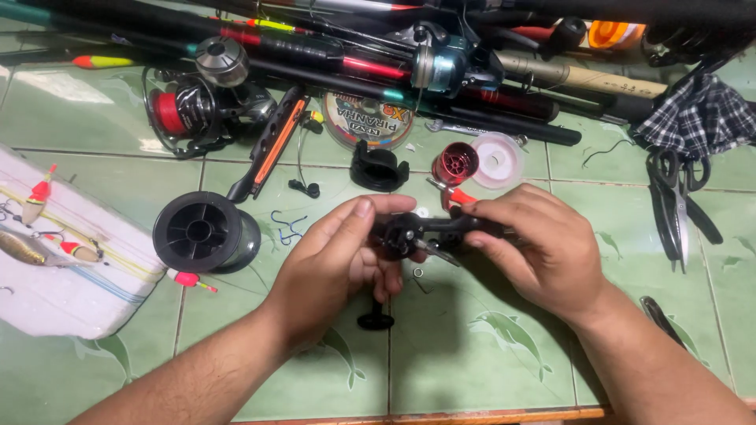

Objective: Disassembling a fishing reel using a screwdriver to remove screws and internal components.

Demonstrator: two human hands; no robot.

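Left hand (339, 264) and right hand (535, 248) both grip a black fishing reel body (429, 234) above the green tiled floor (472, 346). It is probably rigid, compact and light, best held by its frame.

A green tiled floor (488, 346) is seen, printed with dolphin shapes. On it are laid a black empty line spool (201, 232), a reel with red line (185, 110), a red metal spool (455, 163), black scissors (677, 197), a checked cloth (697, 114), a white foam board (55, 267) and a row of fishing rods (378, 67).
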